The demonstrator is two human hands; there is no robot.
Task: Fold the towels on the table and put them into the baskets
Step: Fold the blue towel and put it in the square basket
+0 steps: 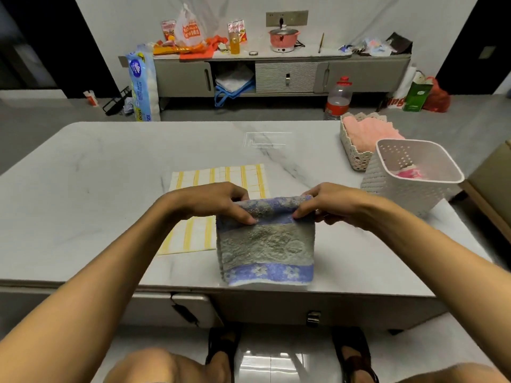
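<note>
Both hands, left hand (218, 201) and right hand (329, 203), pinch the top fold of a fuzzy grey-and-purple towel (265, 244), hanging doubled over the marble table (110, 175).

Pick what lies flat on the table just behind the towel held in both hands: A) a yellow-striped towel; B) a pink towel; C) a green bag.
A: the yellow-striped towel lies spread on the table behind the blue-grey towel, which the left hand and right hand pinch at its top edge.

grey-blue floral towel (265, 244); yellow-striped white towel (221, 178); pink towels (367, 131).
</note>
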